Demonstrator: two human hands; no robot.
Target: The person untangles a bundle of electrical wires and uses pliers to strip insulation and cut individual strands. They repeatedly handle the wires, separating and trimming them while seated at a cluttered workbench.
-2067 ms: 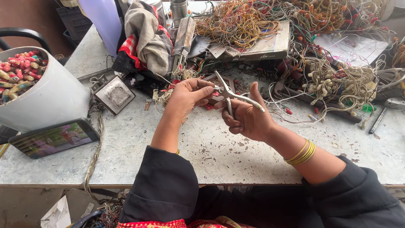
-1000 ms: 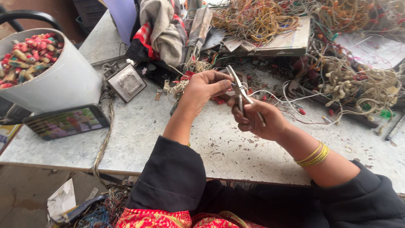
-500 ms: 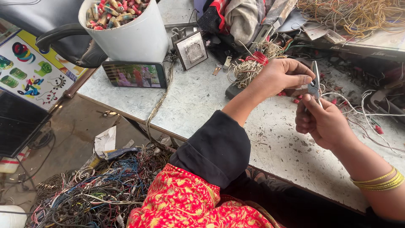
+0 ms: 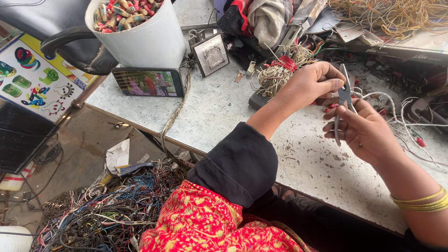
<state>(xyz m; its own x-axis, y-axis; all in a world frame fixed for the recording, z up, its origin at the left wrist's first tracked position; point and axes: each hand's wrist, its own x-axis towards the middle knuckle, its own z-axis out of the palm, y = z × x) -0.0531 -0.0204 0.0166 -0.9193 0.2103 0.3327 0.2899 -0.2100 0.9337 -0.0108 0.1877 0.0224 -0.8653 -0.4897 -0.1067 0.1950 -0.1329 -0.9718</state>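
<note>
My right hand (image 4: 366,133) grips a pair of metal pliers (image 4: 344,100) upright above the grey table (image 4: 210,116). My left hand (image 4: 310,84) is pinched close to the pliers' jaws; a small piece between its fingertips is too small to make out. Just behind my left hand lies a coil of pale wire with a red band (image 4: 277,72). Thin white wires (image 4: 401,116) trail across the table to the right of the pliers.
A white bucket (image 4: 144,37) full of small coloured parts stands at the table's left end, with a phone (image 4: 147,82) lying in front of it and a small square framed part (image 4: 211,53) beside it. Tangled wires (image 4: 102,214) are heaped on the floor. Yellowish wire bundles (image 4: 396,14) fill the far right.
My view has swung left and down, bringing the floor and its wire heap into sight. Both hands stay together at the pliers, which now stand more upright.
</note>
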